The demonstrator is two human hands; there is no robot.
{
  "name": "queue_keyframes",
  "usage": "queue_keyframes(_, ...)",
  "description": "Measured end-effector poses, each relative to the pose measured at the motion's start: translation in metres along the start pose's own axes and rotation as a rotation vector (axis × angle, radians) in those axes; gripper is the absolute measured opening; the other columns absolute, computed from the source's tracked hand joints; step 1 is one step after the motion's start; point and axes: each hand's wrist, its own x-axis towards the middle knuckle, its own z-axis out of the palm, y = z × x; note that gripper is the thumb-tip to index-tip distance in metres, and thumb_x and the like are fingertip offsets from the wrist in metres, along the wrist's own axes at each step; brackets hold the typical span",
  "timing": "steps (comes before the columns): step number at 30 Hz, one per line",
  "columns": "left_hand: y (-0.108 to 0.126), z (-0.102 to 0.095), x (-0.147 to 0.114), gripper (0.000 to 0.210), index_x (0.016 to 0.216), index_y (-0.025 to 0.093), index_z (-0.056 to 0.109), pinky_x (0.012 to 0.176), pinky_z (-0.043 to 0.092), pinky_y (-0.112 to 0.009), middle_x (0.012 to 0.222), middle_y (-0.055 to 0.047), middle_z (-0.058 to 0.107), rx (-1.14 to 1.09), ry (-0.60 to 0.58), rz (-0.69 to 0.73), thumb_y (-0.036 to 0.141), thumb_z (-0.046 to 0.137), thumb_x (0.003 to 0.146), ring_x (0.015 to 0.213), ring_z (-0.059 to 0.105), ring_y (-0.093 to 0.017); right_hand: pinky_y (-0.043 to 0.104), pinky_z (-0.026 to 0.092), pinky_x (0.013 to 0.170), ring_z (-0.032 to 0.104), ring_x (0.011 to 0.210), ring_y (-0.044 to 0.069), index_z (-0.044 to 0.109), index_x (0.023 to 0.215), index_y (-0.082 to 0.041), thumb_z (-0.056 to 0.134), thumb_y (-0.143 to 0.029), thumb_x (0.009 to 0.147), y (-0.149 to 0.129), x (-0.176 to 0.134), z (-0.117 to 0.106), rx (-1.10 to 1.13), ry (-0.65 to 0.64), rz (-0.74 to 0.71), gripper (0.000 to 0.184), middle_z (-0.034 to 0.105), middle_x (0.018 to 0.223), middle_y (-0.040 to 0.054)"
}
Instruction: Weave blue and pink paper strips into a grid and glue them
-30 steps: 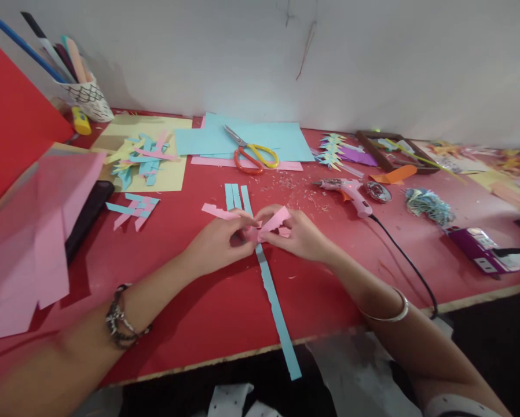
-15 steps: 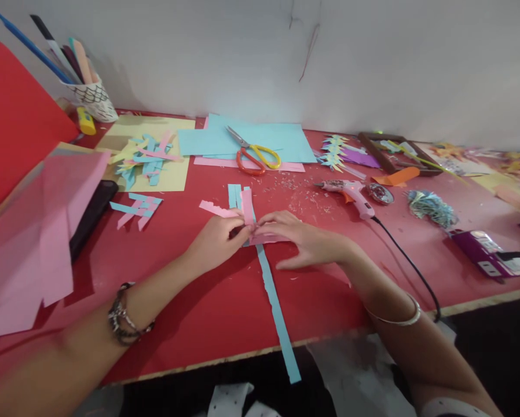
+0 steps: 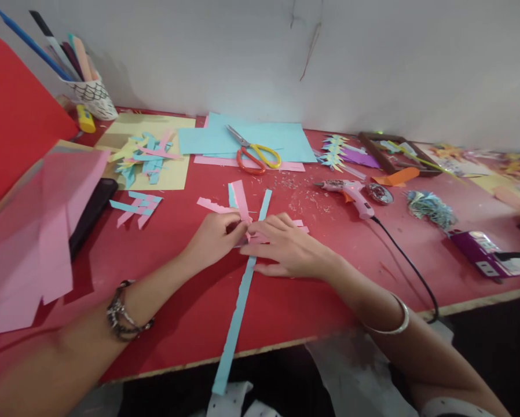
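Pink and blue paper strips cross under my fingers at the middle of the red table. My left hand [image 3: 219, 234] pinches a pink paper strip [image 3: 241, 200] near the crossing. Fingers spread, my right hand [image 3: 288, 246] lies flat over the crossing, pressing on the strips. A long blue paper strip [image 3: 239, 307] runs beneath the right fingers, its lower end hanging past the table edge and its upper end pointing up and to the right. Another pink strip [image 3: 214, 205] sticks out to the left. My fingers hide the crossing itself.
Scissors [image 3: 255, 157] rest on blue sheets [image 3: 290, 139] at the back. A pink glue gun [image 3: 351, 194] with its black cord lies right. Woven strips [image 3: 138, 207], a strip pile [image 3: 151, 156], pink sheets [image 3: 55, 214] and a pen cup [image 3: 92, 98] are left.
The long blue strip has swung, its lower end moving left and its upper end right. The pink upright strip now leans left. My right hand has shifted left and down onto the strips.
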Motion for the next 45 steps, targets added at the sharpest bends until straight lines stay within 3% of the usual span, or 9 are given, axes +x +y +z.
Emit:
queue_keyframes(7, -0.001, 0.0, 0.0, 0.029, 0.053, 0.017, 0.049, 0.046, 0.03, -0.021, 0.05, 0.003, 0.048, 0.014, -0.005, 0.002, 0.031, 0.038, 0.076, 0.048, 0.041, -0.01, 0.029, 0.041, 0.08, 0.049, 0.09, 0.017, 0.064, 0.097, -0.018, 0.052, -0.033, 0.083, 0.003, 0.004, 0.003, 0.254, -0.08, -0.079, 0.024, 0.051, 0.095, 0.0098)
queue_keyframes(14, 0.001, 0.0, -0.002, 0.03, 0.052, 0.017, 0.046, 0.046, 0.029, -0.021, 0.05, 0.003, 0.046, 0.013, -0.01, -0.019, 0.032, 0.038, 0.077, 0.049, 0.041, -0.01, 0.031, 0.045, 0.076, 0.052, 0.081, 0.017, 0.063, 0.086, -0.016, 0.042, -0.014, 0.08, -0.005, 0.005, 0.004, 0.167, -0.028, -0.016, 0.021, 0.056, 0.089, 0.0086)
queue_keyframes(21, 0.001, 0.0, -0.001, 0.028, 0.052, 0.017, 0.049, 0.046, 0.029, -0.021, 0.053, 0.003, 0.049, -0.03, -0.002, -0.003, 0.027, 0.04, 0.076, 0.048, 0.041, -0.009, 0.025, 0.045, 0.074, 0.058, 0.087, 0.014, 0.062, 0.091, -0.017, 0.037, -0.006, 0.081, 0.008, -0.003, -0.001, 0.374, 0.157, 0.098, 0.029, 0.061, 0.095, 0.008)
queue_keyframes(26, -0.002, 0.001, -0.001, 0.029, 0.049, 0.017, 0.046, 0.043, 0.025, -0.022, 0.048, 0.005, 0.041, -0.015, 0.002, -0.004, 0.025, 0.04, 0.075, 0.045, 0.035, -0.008, 0.021, 0.045, 0.068, 0.059, 0.076, 0.011, 0.061, 0.084, -0.017, 0.047, -0.011, 0.08, 0.014, -0.006, -0.01, 0.618, 0.076, 0.136, 0.015, 0.065, 0.085, 0.0038)
queue_keyframes(30, -0.001, 0.001, -0.001, 0.032, 0.047, 0.018, 0.044, 0.042, 0.025, -0.022, 0.047, 0.005, 0.038, -0.014, 0.008, -0.008, 0.028, 0.042, 0.077, 0.044, 0.033, -0.008, 0.021, 0.044, 0.061, 0.057, 0.066, 0.01, 0.06, 0.078, -0.016, 0.051, -0.021, 0.08, 0.018, -0.009, -0.01, 0.715, 0.07, 0.298, 0.01, 0.064, 0.072, 0.0014)
queue_keyframes(35, 0.001, 0.0, -0.001, 0.033, 0.048, 0.018, 0.045, 0.042, 0.025, -0.022, 0.047, 0.005, 0.038, -0.018, 0.004, -0.009, 0.028, 0.042, 0.079, 0.042, 0.034, -0.008, 0.025, 0.042, 0.059, 0.052, 0.063, 0.012, 0.057, 0.087, -0.017, 0.053, -0.031, 0.077, 0.027, -0.009, 0.0, 0.584, 0.219, 0.543, 0.018, 0.06, 0.074, 0.0021)
queue_keyframes(38, 0.0, 0.001, -0.001, 0.029, 0.052, 0.017, 0.052, 0.042, 0.027, -0.021, 0.05, 0.004, 0.044, -0.024, -0.001, -0.009, 0.027, 0.043, 0.078, 0.044, 0.037, -0.008, 0.033, 0.043, 0.071, 0.053, 0.076, 0.018, 0.051, 0.1, -0.019, 0.06, -0.033, 0.069, 0.035, -0.008, 0.01, 0.396, 0.364, 0.645, 0.035, 0.058, 0.086, 0.0046)
queue_keyframes(42, 0.0, 0.002, -0.002, 0.029, 0.053, 0.017, 0.053, 0.043, 0.028, -0.021, 0.052, 0.003, 0.047, -0.01, -0.008, -0.007, 0.027, 0.042, 0.078, 0.045, 0.038, -0.008, 0.044, 0.037, 0.086, 0.05, 0.093, 0.023, 0.034, 0.121, -0.022, 0.061, -0.03, 0.064, 0.043, -0.01, 0.021, 0.317, 0.448, 0.696, 0.064, 0.051, 0.102, 0.008)
queue_keyframes(45, 0.001, 0.002, -0.002, 0.028, 0.054, 0.016, 0.053, 0.046, 0.032, -0.021, 0.059, 0.001, 0.053, -0.006, -0.014, -0.017, 0.026, 0.041, 0.078, 0.049, 0.041, -0.009, 0.047, 0.034, 0.09, 0.047, 0.099, 0.024, 0.033, 0.124, -0.023, 0.056, -0.025, 0.067, 0.043, -0.009, 0.019, 0.306, 0.449, 0.658, 0.061, 0.048, 0.108, 0.0094)
